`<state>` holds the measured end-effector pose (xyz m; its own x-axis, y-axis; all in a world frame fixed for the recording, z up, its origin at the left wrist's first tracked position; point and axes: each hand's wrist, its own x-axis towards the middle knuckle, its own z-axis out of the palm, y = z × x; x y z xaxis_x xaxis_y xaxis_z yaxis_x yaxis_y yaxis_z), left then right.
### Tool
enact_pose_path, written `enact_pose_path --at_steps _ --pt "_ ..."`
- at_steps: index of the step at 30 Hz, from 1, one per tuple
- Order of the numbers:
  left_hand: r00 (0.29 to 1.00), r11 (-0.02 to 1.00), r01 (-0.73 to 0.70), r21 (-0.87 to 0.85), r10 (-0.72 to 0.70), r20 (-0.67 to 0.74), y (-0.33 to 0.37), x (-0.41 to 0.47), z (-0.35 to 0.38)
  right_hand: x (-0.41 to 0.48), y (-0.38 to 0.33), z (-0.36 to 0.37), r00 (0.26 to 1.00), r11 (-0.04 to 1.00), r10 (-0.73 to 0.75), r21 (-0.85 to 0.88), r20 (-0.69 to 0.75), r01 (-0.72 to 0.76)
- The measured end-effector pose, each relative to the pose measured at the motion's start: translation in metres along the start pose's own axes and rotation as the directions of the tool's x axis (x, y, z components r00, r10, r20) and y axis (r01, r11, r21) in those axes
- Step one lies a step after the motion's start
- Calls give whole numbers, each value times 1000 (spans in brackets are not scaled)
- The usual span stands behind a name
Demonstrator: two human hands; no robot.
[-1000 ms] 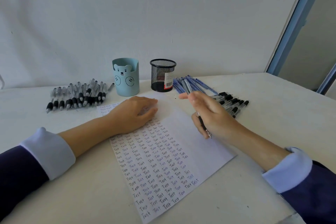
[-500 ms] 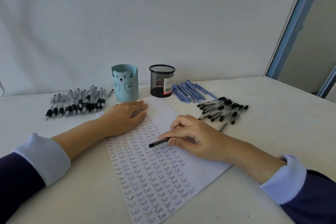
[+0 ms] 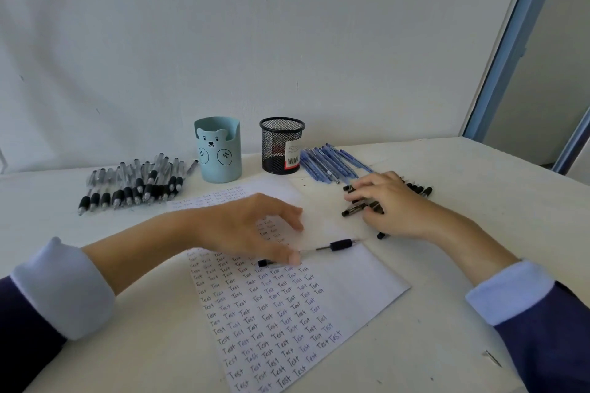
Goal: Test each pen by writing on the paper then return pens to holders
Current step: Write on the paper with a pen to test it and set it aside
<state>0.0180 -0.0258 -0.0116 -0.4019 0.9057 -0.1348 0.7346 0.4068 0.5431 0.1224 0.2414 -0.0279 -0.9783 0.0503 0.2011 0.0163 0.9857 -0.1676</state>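
Note:
A sheet of paper (image 3: 360, 277) filled with rows of "Test" lies in front of me. On it rests a clear pen with a black grip (image 3: 341, 245), pointing right. My left hand (image 3: 245, 226) hovers over the paper with relaxed fingers, its thumb tip touching that pen's rear half. My right hand (image 3: 394, 204) sits on the pile of black-capped pens (image 3: 421, 190) right of the paper, fingers curled, pinching one black-capped pen (image 3: 352, 209) that sticks out to the left. A teal bear holder (image 3: 217, 153) and a black mesh holder (image 3: 281, 145) stand at the back.
A row of black-grip pens (image 3: 134, 183) lies left of the bear holder. Blue pens (image 3: 329, 163) lie right of the mesh holder. The wall is close behind the holders. The table's right edge runs beside a blue door frame (image 3: 510, 41).
My right hand laid the black-grip pen on the paper and moved back right to the black-capped pile. My left hand slid right across the paper to that pen.

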Motion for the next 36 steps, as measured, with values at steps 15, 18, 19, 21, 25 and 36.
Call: enact_pose_path --at_steps 15,18,19,21,25,36 --pt "850 392 -359 -847 -238 -470 -62 -8 -74 -5 -32 -5 957 868 -75 454 -279 200" --pt "768 302 -381 -874 -422 -481 -84 -18 -92 -4 -40 3 964 873 -101 443 -247 205" --pt "739 323 -360 -875 -473 -479 -90 -20 -94 -4 -43 5 963 864 -95 460 -253 206" --pt "653 393 -316 -864 -570 -499 -104 -24 -97 -5 -48 8 961 829 -83 516 -265 214" --pt "406 690 -128 -712 -619 -673 -130 -27 -99 -9 -55 9 956 815 -108 526 -272 242" --pt "487 833 520 -191 -472 -735 -150 -28 -85 -9 -70 9 959 592 -90 760 -268 268"
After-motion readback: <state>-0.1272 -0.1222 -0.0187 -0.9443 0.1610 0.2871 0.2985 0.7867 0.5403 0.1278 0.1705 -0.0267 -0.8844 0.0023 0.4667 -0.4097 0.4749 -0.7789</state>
